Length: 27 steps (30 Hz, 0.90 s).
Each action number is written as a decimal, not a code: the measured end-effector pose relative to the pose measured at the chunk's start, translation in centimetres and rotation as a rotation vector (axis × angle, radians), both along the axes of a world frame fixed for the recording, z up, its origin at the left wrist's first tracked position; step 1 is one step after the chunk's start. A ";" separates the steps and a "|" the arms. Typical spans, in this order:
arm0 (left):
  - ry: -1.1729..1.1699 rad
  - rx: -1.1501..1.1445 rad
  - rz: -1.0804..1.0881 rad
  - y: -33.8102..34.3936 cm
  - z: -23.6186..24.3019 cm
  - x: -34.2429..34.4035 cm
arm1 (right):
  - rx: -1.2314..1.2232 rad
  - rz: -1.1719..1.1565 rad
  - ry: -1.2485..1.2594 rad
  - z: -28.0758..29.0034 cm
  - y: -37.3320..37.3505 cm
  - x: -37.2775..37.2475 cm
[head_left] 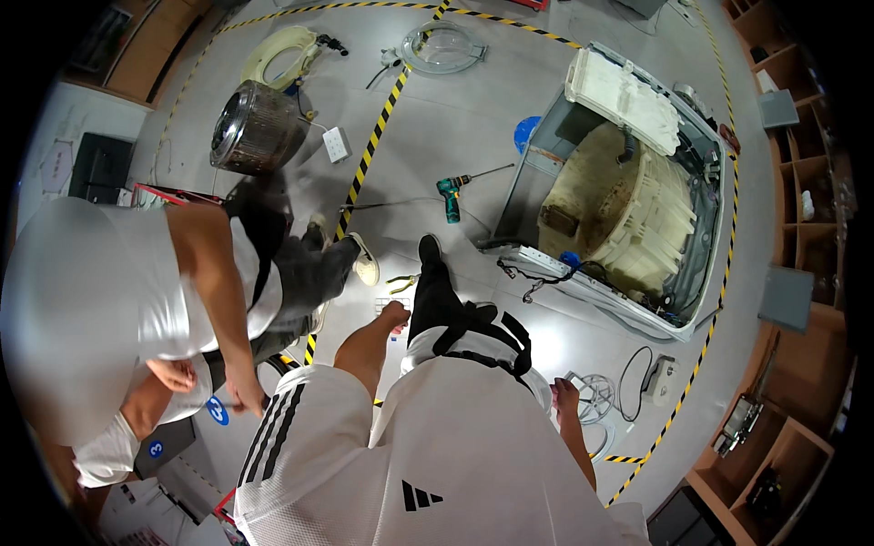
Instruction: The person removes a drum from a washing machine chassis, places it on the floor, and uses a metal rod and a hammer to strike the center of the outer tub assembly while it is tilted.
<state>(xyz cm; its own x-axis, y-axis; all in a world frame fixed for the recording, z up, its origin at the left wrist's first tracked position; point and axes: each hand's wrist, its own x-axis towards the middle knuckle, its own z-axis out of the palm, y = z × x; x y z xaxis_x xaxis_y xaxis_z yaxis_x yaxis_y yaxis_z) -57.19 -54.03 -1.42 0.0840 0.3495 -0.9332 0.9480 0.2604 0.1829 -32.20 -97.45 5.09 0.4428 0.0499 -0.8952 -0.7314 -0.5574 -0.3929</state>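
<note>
Ahead right, washer [637, 200] on the floor [455, 118]; drill [451, 196] left of it, drum [255, 127] far left, pliers [401, 284] near left hand [394, 314].

A single head-worn fisheye camera looks almost straight down from standing height over the wearer's white shirt [437, 455] to the grey floor [455, 118], well below. The opened washing machine [628, 200] lies at two o'clock, a steel drum [255, 127] at eleven, a second person [137, 300] close at nine. Straight floor tape bends toward the dark circular rim. No second view overlaps.
</note>
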 end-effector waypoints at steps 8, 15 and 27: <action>-0.352 0.203 -0.018 1.2 0.3 4.9 | -0.013 0.283 -0.085 -1.0 0.0 -1.1; -0.434 0.344 -0.058 4.0 6.2 8.6 | 0.043 1.043 -0.487 -4.2 3.3 -0.4; -0.004 0.229 0.501 -1.0 3.2 -10.4 | -0.101 1.250 -0.320 -6.4 10.0 4.1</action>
<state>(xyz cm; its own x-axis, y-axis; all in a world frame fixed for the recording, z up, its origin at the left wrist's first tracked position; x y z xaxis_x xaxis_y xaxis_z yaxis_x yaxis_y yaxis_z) -67.57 -55.06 1.75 -0.1410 0.5414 -0.8288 0.7171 0.6330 0.2915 -28.09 -87.49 -1.35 0.3391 0.5213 -0.7831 0.4223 -0.8282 -0.3685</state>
